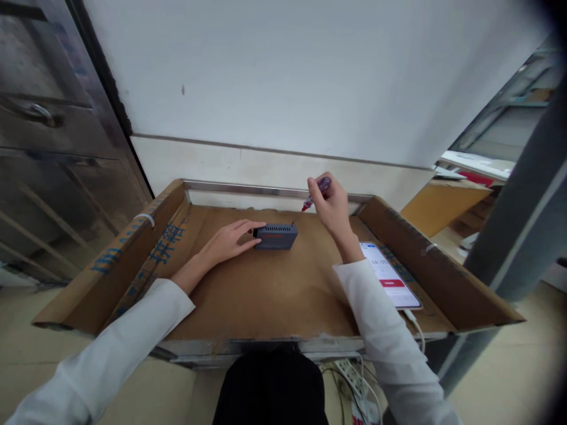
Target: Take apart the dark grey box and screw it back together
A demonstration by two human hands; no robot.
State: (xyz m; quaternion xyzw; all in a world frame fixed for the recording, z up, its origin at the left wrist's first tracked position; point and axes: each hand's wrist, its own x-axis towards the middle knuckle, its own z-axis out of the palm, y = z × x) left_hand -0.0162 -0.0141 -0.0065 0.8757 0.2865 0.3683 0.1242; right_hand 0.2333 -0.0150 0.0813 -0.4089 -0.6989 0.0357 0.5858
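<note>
A small dark grey box-shaped device [277, 237] with a row of vent slots along its top rests on the cardboard. My left hand [233, 239] grips its left end between thumb and fingers. In my right hand [330, 203] is a screwdriver [309, 202] with a purple and red handle, wrapped by the fingers. Its thin shaft slants down to the left, and the tip is at the device's top right corner. Whether a screw sits under the tip is too small to tell.
A cardboard liner [266, 295] with raised side flaps covers the table. A lit phone [390, 277] with a white cable [416, 327] lies by my right forearm. A white wall [283, 77] stands behind, a metal door [53, 136] at left, a grey post [518, 195] at right.
</note>
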